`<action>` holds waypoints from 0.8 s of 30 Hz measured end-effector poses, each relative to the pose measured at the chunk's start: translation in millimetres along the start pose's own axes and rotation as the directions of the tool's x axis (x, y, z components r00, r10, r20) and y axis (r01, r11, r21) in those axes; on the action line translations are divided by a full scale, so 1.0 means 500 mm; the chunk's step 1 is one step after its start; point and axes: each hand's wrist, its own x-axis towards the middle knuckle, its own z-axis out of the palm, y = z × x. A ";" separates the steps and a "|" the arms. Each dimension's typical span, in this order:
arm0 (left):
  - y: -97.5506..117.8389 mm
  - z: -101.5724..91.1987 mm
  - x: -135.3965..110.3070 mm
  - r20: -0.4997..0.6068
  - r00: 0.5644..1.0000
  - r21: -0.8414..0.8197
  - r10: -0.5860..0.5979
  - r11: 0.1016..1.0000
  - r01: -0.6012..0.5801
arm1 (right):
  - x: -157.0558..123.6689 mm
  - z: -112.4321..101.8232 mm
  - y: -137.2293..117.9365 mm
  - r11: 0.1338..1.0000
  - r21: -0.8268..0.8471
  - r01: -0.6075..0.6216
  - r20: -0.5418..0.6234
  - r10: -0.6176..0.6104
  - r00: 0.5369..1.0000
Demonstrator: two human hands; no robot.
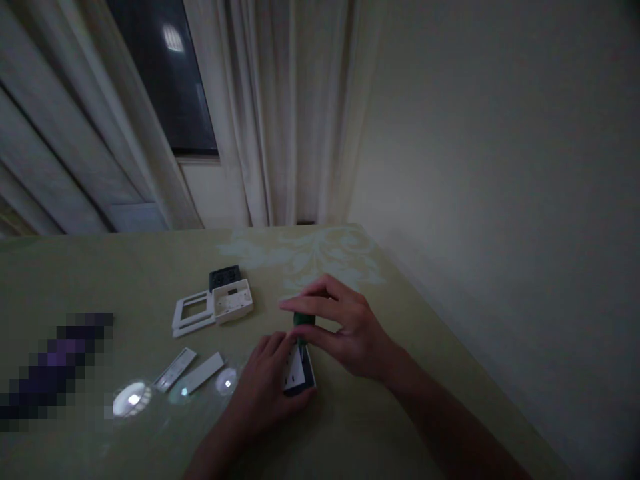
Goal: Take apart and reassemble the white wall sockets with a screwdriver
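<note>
My left hand (265,387) is closed round a small white and dark switch module (297,372), holding it on the greenish table (350,427). Just above it, my right hand (345,327) pinches a dark green handle (303,320) that looks like a screwdriver, standing upright with its lower end at the module. The tool's tip is hidden between my fingers.
A white frame (193,312) and a white box part (233,300) lie to the left, with a dark part (225,275) behind them. Two flat white strips (190,371) lie nearer. The table's right edge runs close to a plain wall; curtains hang behind.
</note>
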 end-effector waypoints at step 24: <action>-0.008 0.005 -0.004 -0.013 1.000 0.017 0.008 1.000 -0.007 | 0.007 -0.010 -0.023 0.994 0.042 -0.097 0.124 0.091 0.988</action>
